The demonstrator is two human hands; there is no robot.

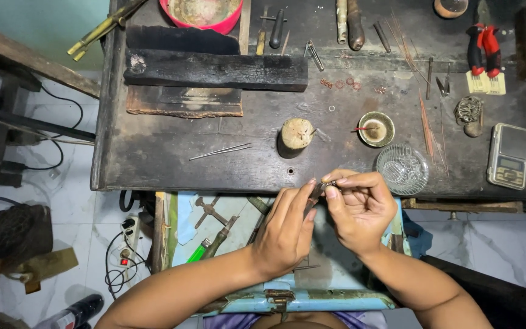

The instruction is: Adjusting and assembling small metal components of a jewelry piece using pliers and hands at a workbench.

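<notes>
Both hands meet at the workbench's [171,164] near edge; glass dish [402,169] behind the right hand [360,210], scale [508,155] farther right

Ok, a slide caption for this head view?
Both hands, left hand and right hand, pinch a small metal piece at a dark workbench.

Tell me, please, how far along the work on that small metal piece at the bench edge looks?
Done: small copper rings lie finished-looking on the dark bench, and a glass dish holds wire pieces. In hand: the left hand grips a slim tool against a tiny piece pinched by the right hand. Left: copper wires lie unused.
</notes>
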